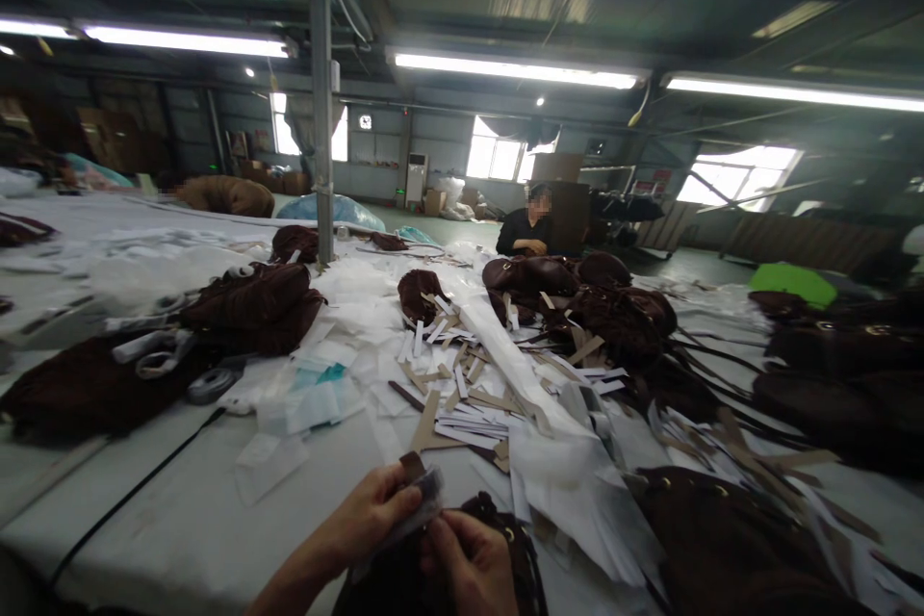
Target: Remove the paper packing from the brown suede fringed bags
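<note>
Near the bottom middle, my left hand (372,512) is closed, its thumb pressing on a brown strip (412,465) partly covered by clear plastic film (431,489). Close beside it, my right hand (469,558) is closed too, with its thumb and forefinger pinched at the lower end of the film. Both hands are just above a dark brown bag (530,553), which they partly hide. White paper strips (476,423) and tan cardboard strips (427,419) lie in a loose heap just beyond. Stacked translucent plastic sheets (577,491) sit to the right.
More brown bags (249,303) are piled at left and right, with a grey tape roll (211,385) at left. A black cord (137,498) crosses the white table (180,520). A metal post (321,115) rises ahead. One person (526,229) sits opposite; another (227,196) bends over at left.
</note>
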